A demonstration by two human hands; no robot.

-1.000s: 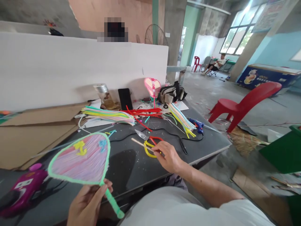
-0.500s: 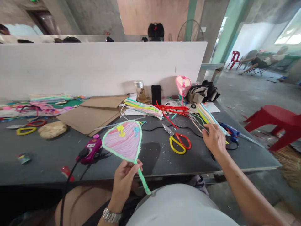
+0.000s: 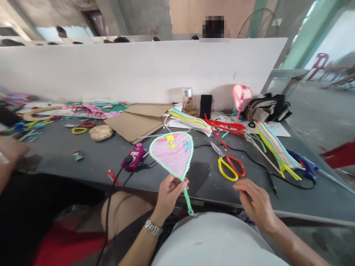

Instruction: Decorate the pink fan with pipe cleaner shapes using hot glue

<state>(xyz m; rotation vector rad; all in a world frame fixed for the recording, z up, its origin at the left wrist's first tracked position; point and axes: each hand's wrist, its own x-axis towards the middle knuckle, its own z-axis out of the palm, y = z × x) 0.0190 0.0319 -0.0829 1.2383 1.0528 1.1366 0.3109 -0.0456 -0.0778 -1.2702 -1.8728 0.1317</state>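
Pinching at the neck of the fan: the left hand closes thumb and fingers around the point where the handle meets the face, a metal wristwatch on its wrist. The pipe-cleaner hand fan stands nearly upright in that grip, held over the front edge of the dark grey worktable. Its face is pink and striped, with a mint-green rim and small yellow and blue pipe-cleaner shapes near the top. The mint-green handle runs down below the hand.

Right hand holds nothing. Its fingers are loosely spread, and it hangs just above the table edge, apart from the fan. Nearest to it, up the table, lie yellow-and-red-handled scissors, blades pointing away. A black cord trails beyond them to a blue glue gun at the right.

Left of the fan sit a magenta glue gun and flattened cardboard sheets. Along the white partition are bundled pipe cleaners, loose red pipe cleaners, a glass bottle, a black phone and a small pink pipe-cleaner fan. At the far left edge, another person's blurred hand rests near the table.
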